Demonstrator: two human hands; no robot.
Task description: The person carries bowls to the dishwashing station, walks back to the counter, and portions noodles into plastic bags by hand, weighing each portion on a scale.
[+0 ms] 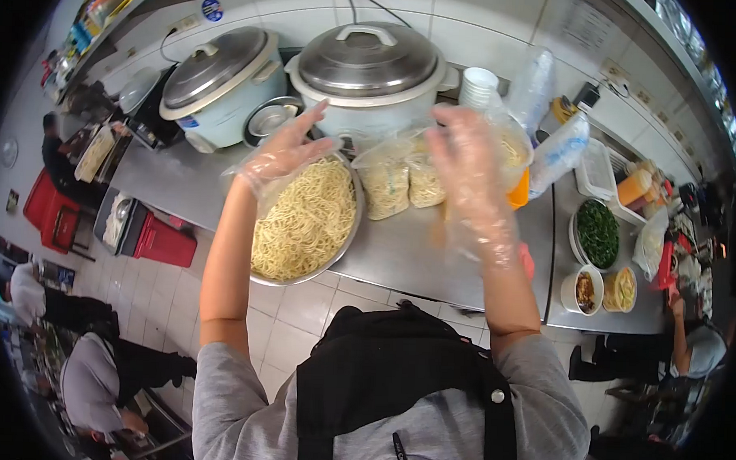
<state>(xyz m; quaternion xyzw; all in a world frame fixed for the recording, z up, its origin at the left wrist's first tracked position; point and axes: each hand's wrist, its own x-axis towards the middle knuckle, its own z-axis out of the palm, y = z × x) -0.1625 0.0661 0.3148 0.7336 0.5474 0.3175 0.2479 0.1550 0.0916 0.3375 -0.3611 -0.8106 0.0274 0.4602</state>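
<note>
My left hand [288,150], in a clear plastic glove, is raised over the upper left edge of a metal bowl of noodles [307,220]. Its fingers are apart and hold nothing. My right hand [468,156], also gloved and slightly blurred, hovers above the steel counter [415,260], fingers apart and nothing visible in them. Between the hands stand clear bags of noodles [386,186], right of the bowl. An orange container [518,189] shows partly behind my right hand.
Two large lidded cookers [367,61] [219,83] line the wall. White cups [477,88] are stacked behind my right hand. At right are chopped greens [597,232] and two small tubs [582,289]. Other people [99,379] stand at left and right. A red bin [167,239] is below left.
</note>
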